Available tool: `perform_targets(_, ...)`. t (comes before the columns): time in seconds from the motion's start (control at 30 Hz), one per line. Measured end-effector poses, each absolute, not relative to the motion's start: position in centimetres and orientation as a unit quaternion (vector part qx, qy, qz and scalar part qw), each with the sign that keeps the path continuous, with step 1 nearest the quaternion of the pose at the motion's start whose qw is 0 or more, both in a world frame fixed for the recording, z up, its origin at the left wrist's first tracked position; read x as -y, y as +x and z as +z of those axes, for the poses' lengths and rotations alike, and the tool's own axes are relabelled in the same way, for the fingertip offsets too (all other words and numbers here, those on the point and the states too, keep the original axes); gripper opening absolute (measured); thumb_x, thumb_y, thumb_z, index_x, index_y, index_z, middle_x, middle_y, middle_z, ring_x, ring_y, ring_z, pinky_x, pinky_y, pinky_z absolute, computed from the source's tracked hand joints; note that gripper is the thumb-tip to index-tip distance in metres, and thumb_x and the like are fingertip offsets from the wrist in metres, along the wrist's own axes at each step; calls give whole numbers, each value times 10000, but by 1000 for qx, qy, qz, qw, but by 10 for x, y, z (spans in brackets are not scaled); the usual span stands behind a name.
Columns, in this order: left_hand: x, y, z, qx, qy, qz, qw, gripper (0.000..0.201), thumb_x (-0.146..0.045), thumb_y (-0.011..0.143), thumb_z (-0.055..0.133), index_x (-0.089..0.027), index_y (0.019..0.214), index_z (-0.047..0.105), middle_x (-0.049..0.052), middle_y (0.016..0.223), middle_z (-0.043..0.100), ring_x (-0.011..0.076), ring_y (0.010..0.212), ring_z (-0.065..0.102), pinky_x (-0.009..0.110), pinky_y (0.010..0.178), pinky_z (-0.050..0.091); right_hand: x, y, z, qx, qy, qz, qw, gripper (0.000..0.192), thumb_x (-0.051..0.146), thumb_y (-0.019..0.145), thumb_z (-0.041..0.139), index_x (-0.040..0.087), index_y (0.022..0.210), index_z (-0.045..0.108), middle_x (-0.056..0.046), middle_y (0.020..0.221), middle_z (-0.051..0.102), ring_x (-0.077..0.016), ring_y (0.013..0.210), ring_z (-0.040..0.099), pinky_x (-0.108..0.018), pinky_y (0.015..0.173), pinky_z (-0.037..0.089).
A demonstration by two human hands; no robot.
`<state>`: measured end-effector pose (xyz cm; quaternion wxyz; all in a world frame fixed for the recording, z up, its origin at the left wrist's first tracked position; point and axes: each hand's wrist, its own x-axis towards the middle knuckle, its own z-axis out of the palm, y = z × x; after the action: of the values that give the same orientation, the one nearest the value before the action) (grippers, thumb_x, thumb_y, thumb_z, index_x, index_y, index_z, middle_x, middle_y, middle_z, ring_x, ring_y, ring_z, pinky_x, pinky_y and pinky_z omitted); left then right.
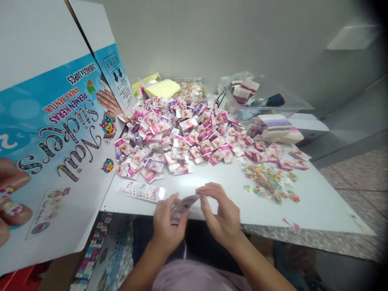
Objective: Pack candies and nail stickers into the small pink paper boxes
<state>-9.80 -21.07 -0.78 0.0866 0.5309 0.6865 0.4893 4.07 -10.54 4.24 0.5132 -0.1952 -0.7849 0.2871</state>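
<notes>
Your left hand (166,226) and right hand (221,214) pinch one packet (182,207) between them, near the pile (184,135).

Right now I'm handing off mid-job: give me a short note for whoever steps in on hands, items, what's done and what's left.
Left hand: holds a small printed packet at the table's near edge.
Right hand: fingertips pinch the same packet's top end.
Sticker strip lies flat just left of the hands.
Big heap of pink packets fills the middle of the white table; loose colourful bits lie to the right.
Done: cannot tell which packets are finished.
Left: the packet in hand; likely the heap.
</notes>
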Motion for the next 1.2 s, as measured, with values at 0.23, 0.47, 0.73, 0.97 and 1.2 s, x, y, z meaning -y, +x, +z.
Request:
perform_targets(0.23, 192, -71, 25, -528, 272, 638, 490, 381, -535, 911, 510, -170, 845, 599, 18, 738, 598, 148, 677, 537, 253, 635, 436, 124, 69, 49, 914, -61, 174, 362, 287, 25, 843, 569, 108, 1116, 607, -130, 1033, 724, -261, 976, 630, -512, 989, 425)
perform_targets(0.47, 187, -61, 16, -599, 205, 640, 436, 345, -528, 859, 598, -209, 794, 484, -53, 647, 449, 100, 541, 413, 215, 513, 352, 145, 64, 13, 750, -292, 431, 408, 385, 301, 869, 641, 185, 1229, 566, -124, 1096, 685, -246, 1001, 635, -381, 853, 534)
perform_targets(0.73, 190, -59, 17, -678, 416, 507, 332, 126, -292, 858, 595, -205, 828, 509, 49, 990, 495, 203, 951, 507, 360, 890, 417, 144, 63, 8, 466, -310, 791, 247, 401, 435, 721, 790, 189, 984, 615, -14, 832, 655, -135, 674, 608, -233, 632, 487)
perform_targets(0.97, 167, -67, 9, -517, 333, 476, 629, 264, -314, 832, 611, -213, 1063, 532, 44, 985, 588, 191, 935, 583, 319, 829, 454, 128, 81, -12, 510, -348, 741, 264, 356, 476, 874, 637, 180, 1069, 660, -22, 750, 661, -35, 331, 351, -191, 355, 251)
perform_targets(1.2, 104, -101, 5, -703, 550, 417, 170, 308, -379, 901, 515, -171, 1116, 589, 157, 1196, 609, 335, 1175, 497, 522, 1017, 377, 70, 147, -41, 703, -452, 376, 401, 231, 291, 917, 488, 180, 909, 690, -124, 974, 707, -275, 1051, 639, -452, 937, 483)
